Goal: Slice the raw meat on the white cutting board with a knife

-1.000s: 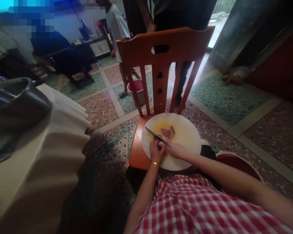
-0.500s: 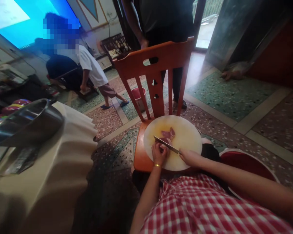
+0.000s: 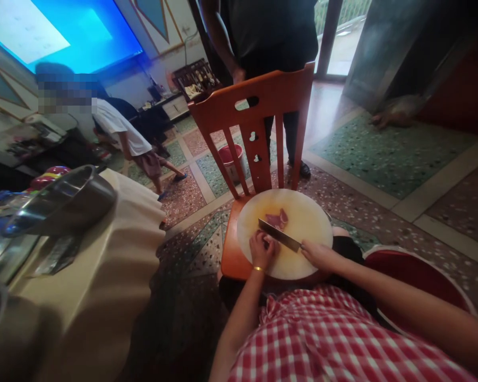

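From the head camera I look down at a tiled floor (image 3: 382, 159) and an orange wooden chair (image 3: 258, 111) just in front of me. On its seat lies a round pale cutting board (image 3: 302, 223), stained yellow near the middle. To my left a draped table (image 3: 103, 254) carries a steel bowl (image 3: 59, 201). A person in dark clothes (image 3: 263, 32) stands behind the chair, and another person in a white shirt (image 3: 119, 132) bends over further back. My right hand (image 3: 318, 253) is closed around the handle of a knife (image 3: 281, 236), its blade angled across the board. My left hand (image 3: 262, 249), fingers curled, presses down on something at the blade, hidden from me. A piece of raw pink meat (image 3: 278, 218) lies mid-board, just beyond the blade.
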